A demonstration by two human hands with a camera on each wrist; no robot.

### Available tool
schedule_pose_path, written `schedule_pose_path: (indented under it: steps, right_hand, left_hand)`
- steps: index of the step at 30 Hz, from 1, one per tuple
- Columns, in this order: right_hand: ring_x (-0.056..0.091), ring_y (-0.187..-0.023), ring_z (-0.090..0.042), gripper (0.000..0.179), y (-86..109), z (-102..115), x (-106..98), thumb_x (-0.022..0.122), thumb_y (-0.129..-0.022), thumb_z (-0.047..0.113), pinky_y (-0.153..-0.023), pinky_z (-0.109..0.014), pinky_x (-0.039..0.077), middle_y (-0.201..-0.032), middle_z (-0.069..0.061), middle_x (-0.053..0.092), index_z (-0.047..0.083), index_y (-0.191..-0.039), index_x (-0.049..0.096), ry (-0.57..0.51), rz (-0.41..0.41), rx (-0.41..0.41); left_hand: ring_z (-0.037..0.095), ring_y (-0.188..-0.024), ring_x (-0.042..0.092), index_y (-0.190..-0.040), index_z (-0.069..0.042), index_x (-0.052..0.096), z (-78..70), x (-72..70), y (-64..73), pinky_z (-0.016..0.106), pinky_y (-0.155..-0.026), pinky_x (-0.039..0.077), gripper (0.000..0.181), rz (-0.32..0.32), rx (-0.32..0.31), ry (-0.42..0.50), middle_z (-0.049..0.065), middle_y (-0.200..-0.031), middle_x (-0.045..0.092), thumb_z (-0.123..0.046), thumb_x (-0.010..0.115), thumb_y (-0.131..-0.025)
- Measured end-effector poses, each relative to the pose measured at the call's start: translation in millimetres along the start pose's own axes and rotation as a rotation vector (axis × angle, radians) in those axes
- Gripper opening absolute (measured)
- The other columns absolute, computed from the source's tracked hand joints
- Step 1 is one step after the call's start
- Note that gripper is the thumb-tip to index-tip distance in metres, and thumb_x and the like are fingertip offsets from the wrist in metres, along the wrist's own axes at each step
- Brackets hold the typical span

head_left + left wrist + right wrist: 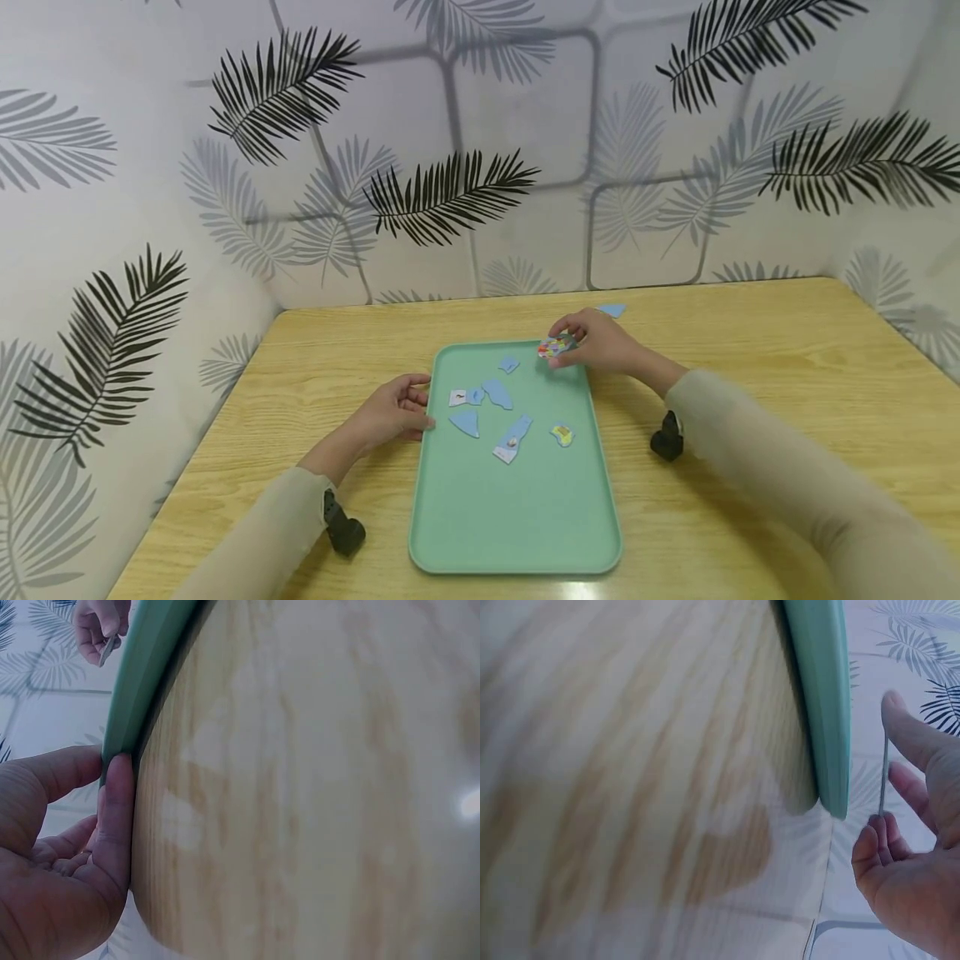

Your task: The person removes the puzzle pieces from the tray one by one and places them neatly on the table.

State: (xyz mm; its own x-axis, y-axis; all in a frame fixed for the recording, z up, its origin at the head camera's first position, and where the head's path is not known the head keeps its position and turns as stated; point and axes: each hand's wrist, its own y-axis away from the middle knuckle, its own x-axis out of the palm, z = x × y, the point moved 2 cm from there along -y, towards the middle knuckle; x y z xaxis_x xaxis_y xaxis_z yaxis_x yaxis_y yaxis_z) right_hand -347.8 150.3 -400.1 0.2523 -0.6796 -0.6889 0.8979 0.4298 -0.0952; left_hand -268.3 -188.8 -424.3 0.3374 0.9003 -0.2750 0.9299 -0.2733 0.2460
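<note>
At the far right corner of the green tray (517,517), my right hand (602,342) pinches a thin, multicoloured puzzle piece (550,347) above the tray. The right wrist view shows this piece (885,776) edge-on between thumb and fingertips. My left hand (392,408) grips the tray's left rim, thumb and fingers on either side of the wall (124,712) in the left wrist view. In the tray lie several loose pieces: a blue wedge (466,422), a curved blue piece (497,393), a blue-and-white strip (513,439) and a small yellow piece (562,435).
A blue puzzle piece (612,310) lies on the wooden table (300,350) behind my right hand, near the back edge. A small blue piece (509,364) and a white-and-blue piece (459,397) are also in the tray. The leaf-patterned wall (525,125) rises behind the table.
</note>
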Motion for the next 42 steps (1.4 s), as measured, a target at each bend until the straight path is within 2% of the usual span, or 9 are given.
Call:
schedule_pose_path:
  steps: [7, 12, 21, 31, 42]
  right_hand:
    - [0.046, -0.101, -0.029, 0.045, 6.3, -12.7, -11.2, 0.084, -0.077, 0.025, -0.084, -0.041, 0.042, -0.116, -0.011, 0.058, 0.008, -0.116, 0.067, -0.036, -0.117, 0.135]
    - [0.045, -0.099, -0.028, 0.047, 11.9, -19.4, -18.3, 0.084, -0.078, 0.026, -0.081, -0.038, 0.039, -0.113, -0.014, 0.057, 0.004, -0.116, 0.066, -0.051, -0.18, 0.152]
    - [0.047, -0.112, -0.035, 0.05, 19.3, -37.1, -30.5, 0.081, -0.08, 0.028, -0.091, -0.047, 0.042, -0.122, -0.022, 0.055, 0.002, -0.12, 0.063, -0.022, -0.252, 0.234]
    - [0.043, -0.112, -0.038, 0.052, 26.1, -52.0, -37.8, 0.078, -0.084, 0.031, -0.091, -0.047, 0.04, -0.124, -0.026, 0.049, 0.0, -0.121, 0.06, 0.002, -0.27, 0.31]
    - [0.041, -0.115, -0.038, 0.054, 22.7, -64.8, -48.0, 0.076, -0.086, 0.031, -0.093, -0.048, 0.039, -0.127, -0.027, 0.049, -0.002, -0.123, 0.058, 0.01, -0.248, 0.331]
  left_hand:
    - [0.021, -0.087, 0.056, -0.145, -0.003, 0.037, -1.8, 0.1, 1.0, 0.036, -0.071, 0.058, 0.07, 0.004, 0.004, -0.008, 0.015, -0.111, 0.051, 0.007, 0.069, -0.084]
    - [0.021, -0.088, 0.057, -0.145, -0.004, 0.038, -2.1, 0.9, 0.9, 0.036, -0.072, 0.058, 0.07, 0.003, -0.001, -0.009, 0.015, -0.112, 0.051, 0.008, 0.069, -0.084]
    - [0.021, -0.087, 0.055, -0.145, -0.003, 0.038, -2.5, 1.0, 1.8, 0.035, -0.071, 0.057, 0.07, -0.001, -0.003, -0.006, 0.015, -0.111, 0.052, 0.007, 0.069, -0.083]
    - [0.021, -0.085, 0.053, -0.145, -0.002, 0.038, -4.1, 1.2, 2.4, 0.034, -0.069, 0.057, 0.07, -0.008, -0.002, -0.006, 0.015, -0.11, 0.051, 0.008, 0.069, -0.083]
    - [0.02, -0.086, 0.054, -0.145, -0.002, 0.038, -3.6, 0.4, 2.3, 0.035, -0.071, 0.057, 0.069, 0.003, -0.001, -0.012, 0.015, -0.111, 0.051, 0.007, 0.069, -0.084]
